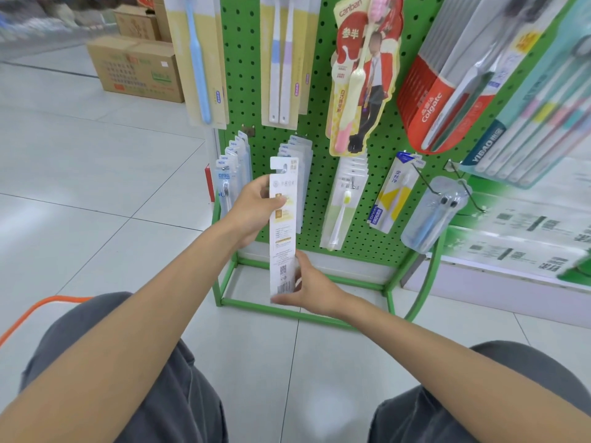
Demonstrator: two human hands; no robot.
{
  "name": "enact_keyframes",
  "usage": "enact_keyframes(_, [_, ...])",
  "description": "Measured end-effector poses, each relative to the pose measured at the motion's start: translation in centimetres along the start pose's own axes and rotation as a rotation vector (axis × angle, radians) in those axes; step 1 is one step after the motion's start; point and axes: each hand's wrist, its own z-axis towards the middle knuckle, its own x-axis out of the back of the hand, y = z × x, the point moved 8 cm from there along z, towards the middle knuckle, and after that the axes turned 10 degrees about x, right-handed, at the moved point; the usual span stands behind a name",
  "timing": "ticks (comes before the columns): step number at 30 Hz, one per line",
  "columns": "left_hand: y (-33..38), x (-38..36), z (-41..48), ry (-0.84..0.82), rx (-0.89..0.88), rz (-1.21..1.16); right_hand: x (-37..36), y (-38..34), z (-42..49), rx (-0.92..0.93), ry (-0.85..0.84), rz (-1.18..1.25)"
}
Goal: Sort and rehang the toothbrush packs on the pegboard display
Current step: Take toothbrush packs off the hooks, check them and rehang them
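Head cam, just the one view. The toothbrush pack (282, 225) is up in front of the lower left part of the green pegboard (319, 129). It's held upright with its printed back facing the camera, barcode and QR code down at the bottom end. The left hand (256, 209) grips the upper half, thumb lying across the card and the other fingers (260, 184) curled round its left edge. The right hand (315, 290) pinches the bottom end next to the barcode.

The pack's hang hole sits right at the front of a hanging stack of packs (300, 151) in the bottom row. Can't tell if it's actually on the peg or not.

Another stack (232, 169) hangs at the bottom left edge of the board, and a yellow-bristle pack (343, 203) hangs just right of the held one. A red Colgate pack (441, 100) is up near the top right. Cardboard boxes (137, 68) sit on the floor (96, 174) off to the left.
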Motion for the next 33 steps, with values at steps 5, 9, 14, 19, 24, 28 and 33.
enact_keyframes(5, [-0.1, 0.2, -0.1, 0.000, 0.011, -0.063, 0.9, 0.2, 0.8, 0.005, 0.024, 0.036])
enact_keyframes(9, [-0.7, -0.2, 0.0, -0.031, 0.068, -0.114, 1.2, -0.1, 1.0, -0.004, -0.045, 0.065])
enact_keyframes(14, [-1.7, -1.8, -0.1, -0.129, 0.116, -0.092, 4.7, -1.8, 1.6, 0.039, 0.120, 0.076])
enact_keyframes(19, [-2.2, -3.2, -0.6, -0.243, 0.179, -0.113, 9.6, -3.2, 1.3, 0.021, 0.364, 0.295])
enact_keyframes(24, [-3.5, -4.2, -0.8, -0.330, 0.252, -0.019, 13.2, -3.4, 0.5, -0.013, 0.521, 0.490])
enact_keyframes(28, [-3.8, -4.4, -0.5, -0.309, 0.263, -0.033, 13.9, -3.7, 0.1, 0.006, 0.557, 0.453])
enact_keyframes(33, [-4.1, -4.5, 0.0, -0.325, 0.232, -0.051, 13.6, -3.6, -0.2, -0.047, 0.635, 0.352])
